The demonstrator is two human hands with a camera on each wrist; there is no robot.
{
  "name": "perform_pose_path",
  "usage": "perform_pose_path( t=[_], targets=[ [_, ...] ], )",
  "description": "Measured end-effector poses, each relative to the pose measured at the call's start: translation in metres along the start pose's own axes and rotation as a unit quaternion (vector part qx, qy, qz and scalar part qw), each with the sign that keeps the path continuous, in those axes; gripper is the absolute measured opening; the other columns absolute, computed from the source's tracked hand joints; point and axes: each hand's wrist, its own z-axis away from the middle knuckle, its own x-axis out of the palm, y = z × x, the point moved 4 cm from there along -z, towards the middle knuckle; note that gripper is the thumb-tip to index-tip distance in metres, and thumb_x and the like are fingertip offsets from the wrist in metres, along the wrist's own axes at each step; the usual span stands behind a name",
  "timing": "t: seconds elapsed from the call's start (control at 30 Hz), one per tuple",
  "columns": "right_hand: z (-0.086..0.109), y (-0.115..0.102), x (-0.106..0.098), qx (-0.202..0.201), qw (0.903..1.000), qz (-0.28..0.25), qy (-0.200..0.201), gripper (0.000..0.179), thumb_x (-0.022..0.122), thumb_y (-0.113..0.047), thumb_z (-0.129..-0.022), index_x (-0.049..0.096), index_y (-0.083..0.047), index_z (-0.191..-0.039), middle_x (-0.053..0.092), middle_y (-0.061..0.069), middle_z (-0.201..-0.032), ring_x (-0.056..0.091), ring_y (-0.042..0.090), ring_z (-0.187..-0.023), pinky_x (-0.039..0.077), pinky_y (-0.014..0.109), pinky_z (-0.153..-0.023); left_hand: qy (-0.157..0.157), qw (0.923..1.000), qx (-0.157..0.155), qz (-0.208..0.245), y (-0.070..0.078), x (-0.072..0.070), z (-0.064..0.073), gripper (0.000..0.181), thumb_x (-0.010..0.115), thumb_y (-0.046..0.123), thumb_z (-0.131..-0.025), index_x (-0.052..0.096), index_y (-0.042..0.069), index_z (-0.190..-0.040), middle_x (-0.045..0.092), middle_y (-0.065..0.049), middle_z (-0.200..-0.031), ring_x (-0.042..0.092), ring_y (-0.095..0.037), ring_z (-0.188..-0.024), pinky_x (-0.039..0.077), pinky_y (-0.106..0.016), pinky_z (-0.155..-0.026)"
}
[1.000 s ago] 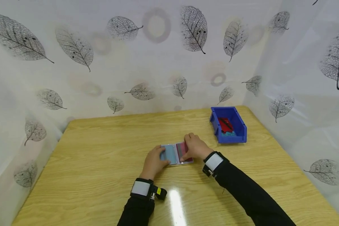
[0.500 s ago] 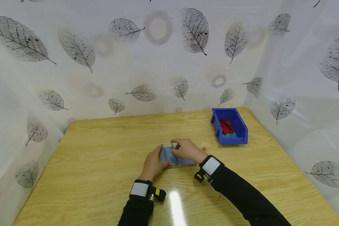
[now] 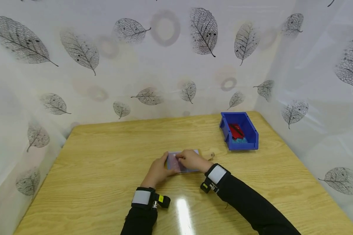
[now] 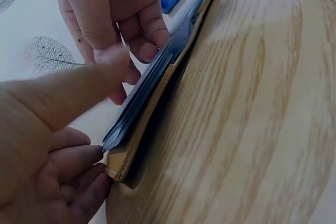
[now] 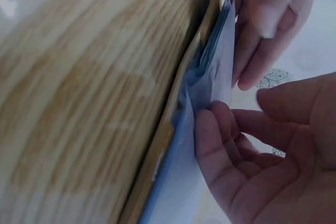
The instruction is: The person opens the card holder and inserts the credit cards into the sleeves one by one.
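Note:
A card holder (image 3: 173,160) with a tan cover and clear plastic sleeves lies open flat on the table. My left hand (image 3: 157,170) holds its left end; in the left wrist view, the fingers bend around the cover's corner (image 4: 119,165) while the thumb (image 4: 79,88) is raised over the sleeves. My right hand (image 3: 193,161) reaches across the right half from above. In the right wrist view its bent fingertips (image 5: 206,129) press on a clear sleeve (image 5: 176,195) near the fold, with the thumb apart. A pinkish sleeve now faces up on the left half.
A blue bin (image 3: 243,146) stands at the back right of the wooden table (image 3: 111,156), with red and teal flat pieces (image 3: 236,131) inside. A tan strap with a snap (image 3: 212,155) sticks out right of the card holder. A leaf-print curtain (image 3: 164,68) surrounds the table.
My right hand has moved left from the card holder's right half, turning a sleeve over onto the left half. The left hand has stayed at the left end, shifting slightly.

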Motion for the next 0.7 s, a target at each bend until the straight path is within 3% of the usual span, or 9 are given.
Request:
perform_pose_path(
  t=[0.07, 0.17, 0.23, 0.3, 0.37, 0.47, 0.53, 0.6, 0.7],
  targets=[
    [0.003, 0.002, -0.004, 0.004, 0.9998, -0.019, -0.004, 0.031, 0.051, -0.005, -0.099, 0.062, 0.005, -0.127, 0.067, 0.017, -0.114, 0.060, 0.013, -0.073, 0.048, 0.025, -0.065, 0.011, 0.9999, 0.000, -0.010, 0.001, 0.000, 0.000, 0.082, 0.079, 0.025, -0.083, 0.037, -0.003, -0.147, 0.047, -0.030, -0.139, 0.045, -0.044, -0.128, 0.038, -0.053, -0.104],
    [0.010, 0.008, -0.019, 0.006, 0.9995, -0.031, 0.010, 0.033, 0.051, -0.004, -0.097, 0.060, 0.004, -0.128, 0.067, 0.016, -0.114, 0.066, 0.021, -0.090, 0.053, 0.030, -0.074, 0.021, 0.9996, -0.005, -0.020, 0.002, -0.001, 0.000, 0.076, 0.079, 0.022, -0.083, 0.042, -0.002, -0.145, 0.049, -0.030, -0.137, 0.046, -0.044, -0.127, 0.039, -0.053, -0.104],
    [0.016, 0.016, -0.034, 0.012, 0.9986, -0.033, 0.039, 0.034, 0.051, -0.002, -0.097, 0.059, 0.004, -0.129, 0.067, 0.016, -0.115, 0.066, 0.025, -0.097, 0.053, 0.033, -0.077, 0.023, 0.9995, -0.010, -0.021, 0.003, -0.001, -0.001, 0.075, 0.079, 0.022, -0.082, 0.043, -0.001, -0.144, 0.049, -0.029, -0.137, 0.046, -0.043, -0.127, 0.039, -0.052, -0.104],
    [0.022, 0.027, -0.056, 0.019, 0.9952, -0.024, 0.093, 0.034, 0.051, -0.002, -0.096, 0.059, 0.005, -0.128, 0.067, 0.017, -0.114, 0.064, 0.028, -0.100, 0.053, 0.036, -0.078, 0.024, 0.9994, -0.013, -0.019, 0.003, 0.000, -0.001, 0.075, 0.079, 0.022, -0.082, 0.043, 0.000, -0.145, 0.048, -0.029, -0.138, 0.045, -0.043, -0.128, 0.038, -0.051, -0.105],
    [0.030, 0.041, -0.080, 0.037, 0.9861, -0.026, 0.160, 0.031, 0.052, -0.003, -0.097, 0.060, 0.004, -0.126, 0.066, 0.019, -0.115, 0.063, 0.032, -0.101, 0.053, 0.040, -0.080, 0.023, 0.9995, -0.013, -0.020, 0.003, 0.000, -0.001, 0.075, 0.079, 0.022, -0.082, 0.043, -0.001, -0.144, 0.047, -0.029, -0.139, 0.045, -0.044, -0.128, 0.038, -0.051, -0.105],
    [0.042, 0.070, -0.117, 0.073, 0.9632, -0.026, 0.257, 0.030, 0.052, -0.006, -0.098, 0.059, 0.003, -0.126, 0.064, 0.022, -0.119, 0.060, 0.036, -0.106, 0.050, 0.047, -0.086, 0.024, 0.9994, -0.011, -0.022, 0.003, 0.001, 0.000, 0.074, 0.079, 0.021, -0.082, 0.044, -0.001, -0.144, 0.048, -0.029, -0.139, 0.045, -0.044, -0.128, 0.038, -0.051, -0.105],
    [0.049, 0.092, -0.136, 0.108, 0.9479, -0.021, 0.299, 0.031, 0.050, -0.008, -0.099, 0.055, 0.003, -0.127, 0.061, 0.023, -0.120, 0.058, 0.038, -0.109, 0.048, 0.049, -0.089, 0.025, 0.9993, -0.010, -0.025, 0.003, 0.002, 0.000, 0.074, 0.079, 0.020, -0.082, 0.045, -0.002, -0.143, 0.048, -0.029, -0.138, 0.046, -0.043, -0.127, 0.039, -0.050, -0.105],
    [0.053, 0.113, -0.147, 0.146, 0.9388, -0.010, 0.312, 0.036, 0.047, -0.008, -0.098, 0.050, 0.005, -0.131, 0.058, 0.025, -0.123, 0.056, 0.039, -0.111, 0.046, 0.050, -0.090, 0.024, 0.9993, -0.012, -0.027, 0.004, 0.002, -0.001, 0.073, 0.079, 0.019, -0.082, 0.045, -0.002, -0.143, 0.049, -0.029, -0.137, 0.046, -0.043, -0.127, 0.039, -0.050, -0.104],
    [0.055, 0.140, -0.151, 0.196, 0.9366, 0.031, 0.289, 0.040, 0.045, -0.007, -0.098, 0.045, 0.009, -0.135, 0.054, 0.030, -0.125, 0.054, 0.043, -0.111, 0.045, 0.053, -0.091, 0.023, 0.9994, -0.016, -0.023, 0.005, 0.003, -0.001, 0.073, 0.079, 0.018, -0.081, 0.045, -0.003, -0.142, 0.049, -0.029, -0.137, 0.046, -0.042, -0.127, 0.039, -0.050, -0.104]
  ],
)
